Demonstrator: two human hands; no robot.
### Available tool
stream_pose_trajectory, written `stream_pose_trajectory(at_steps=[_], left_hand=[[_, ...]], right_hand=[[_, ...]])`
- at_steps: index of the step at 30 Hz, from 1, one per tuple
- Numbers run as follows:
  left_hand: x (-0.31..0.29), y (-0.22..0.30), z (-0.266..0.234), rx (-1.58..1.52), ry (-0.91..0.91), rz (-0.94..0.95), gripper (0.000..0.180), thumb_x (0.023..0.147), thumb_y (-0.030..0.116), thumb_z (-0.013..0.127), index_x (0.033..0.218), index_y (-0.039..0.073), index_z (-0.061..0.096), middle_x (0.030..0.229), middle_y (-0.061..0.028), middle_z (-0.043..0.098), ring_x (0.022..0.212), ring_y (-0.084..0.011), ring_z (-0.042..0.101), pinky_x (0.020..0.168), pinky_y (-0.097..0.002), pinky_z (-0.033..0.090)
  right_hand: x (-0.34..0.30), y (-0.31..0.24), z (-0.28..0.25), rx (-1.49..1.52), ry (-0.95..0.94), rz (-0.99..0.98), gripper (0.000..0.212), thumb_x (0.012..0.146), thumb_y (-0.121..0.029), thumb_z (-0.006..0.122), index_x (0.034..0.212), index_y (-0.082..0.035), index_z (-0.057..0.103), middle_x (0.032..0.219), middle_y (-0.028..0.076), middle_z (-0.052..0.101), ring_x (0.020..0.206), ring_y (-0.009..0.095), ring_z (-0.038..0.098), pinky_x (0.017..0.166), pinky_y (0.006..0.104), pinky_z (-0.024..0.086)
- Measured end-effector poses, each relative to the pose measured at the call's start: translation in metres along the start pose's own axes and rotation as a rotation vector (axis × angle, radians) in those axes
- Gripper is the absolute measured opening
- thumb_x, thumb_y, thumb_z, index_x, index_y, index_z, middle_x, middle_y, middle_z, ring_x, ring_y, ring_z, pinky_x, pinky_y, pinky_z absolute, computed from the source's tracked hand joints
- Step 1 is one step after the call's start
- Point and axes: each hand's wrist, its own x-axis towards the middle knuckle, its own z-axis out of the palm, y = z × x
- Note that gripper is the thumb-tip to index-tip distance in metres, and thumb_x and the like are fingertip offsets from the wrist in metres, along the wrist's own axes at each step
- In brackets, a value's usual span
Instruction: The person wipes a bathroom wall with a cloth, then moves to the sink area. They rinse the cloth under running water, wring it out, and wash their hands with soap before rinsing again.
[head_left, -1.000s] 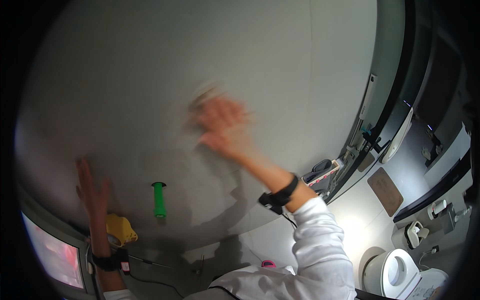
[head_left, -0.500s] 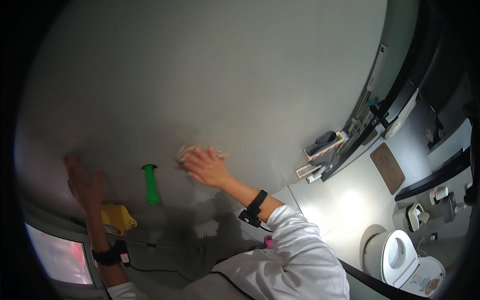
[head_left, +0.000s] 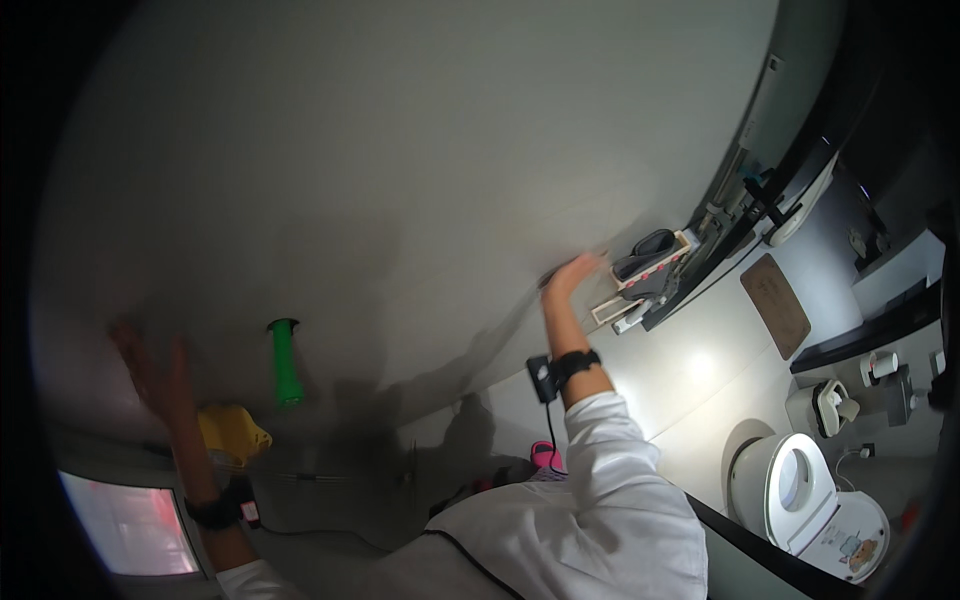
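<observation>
My left hand is raised at the left against the large pale grey wall. Its fingers are stretched and the thumb stands apart, with nothing in it. My right hand is farther right by the same wall, near a slipper rack. It is seen from the side and its fingers are smeared, so I cannot tell what lies under the palm; no cloth shows. A green tube-shaped thing with a dark round end sticks out between my arms. Black straps with small boxes and cables sit on both wrists.
A yellow container is beside my left forearm. Grey slippers fill the rack. At the right are a white toilet, a brown mat and a bin. A bright window is at lower left.
My right hand has swept right along the wall to the slipper rack. The light-coloured cloth seen under it before is out of sight. My left hand stays nearly in place.
</observation>
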Motion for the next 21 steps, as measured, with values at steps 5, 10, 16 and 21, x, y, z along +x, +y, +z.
stream_pose_trajectory(at_steps=[5,10,16,21], left_hand=[[0.001,0.006,-0.011,-0.066,-0.049,-0.040,0.071,0.083,0.033,0.062,0.141,0.016,0.026,0.146,-0.0155,0.022,0.129,-0.0323,0.034,0.100,-0.0409,0.036],[0.006,0.020,-0.017,-0.054,-0.054,-0.040,0.069,0.083,0.032,0.062,0.141,0.018,0.027,0.145,-0.0150,0.023,0.128,-0.0316,0.036,0.097,-0.0406,0.040],[0.003,0.009,-0.025,-0.048,-0.107,0.000,0.065,0.084,0.031,0.061,0.140,0.023,0.029,0.145,-0.0104,0.027,0.127,-0.0288,0.038,0.097,-0.0402,0.041],[-0.001,-0.005,-0.020,-0.049,-0.152,-0.077,0.065,0.082,0.027,0.062,0.139,0.026,0.031,0.145,-0.0082,0.029,0.127,-0.0276,0.038,0.095,-0.0397,0.043]], right_hand=[[-0.101,-0.036,0.018,0.236,-0.123,-0.178,0.057,0.095,-0.026,0.030,0.140,0.005,0.011,0.148,0.020,0.006,0.138,0.030,0.007,0.111,0.0375,0.006],[-0.221,-0.099,0.024,-0.182,-0.535,-0.830,0.067,0.080,-0.027,0.054,0.134,0.004,0.027,0.140,0.025,0.021,0.132,0.045,0.014,0.106,0.0571,0.008],[-0.222,0.010,-0.021,-0.543,-0.711,-0.479,0.060,0.082,-0.022,0.055,0.130,0.006,0.032,0.136,0.025,0.030,0.129,0.043,0.024,0.107,0.0560,0.012],[-0.107,-0.036,0.002,0.086,-0.125,-0.272,0.055,0.098,-0.030,0.025,0.139,0.006,0.016,0.147,0.021,0.013,0.137,0.033,0.009,0.110,0.0467,0.005]])
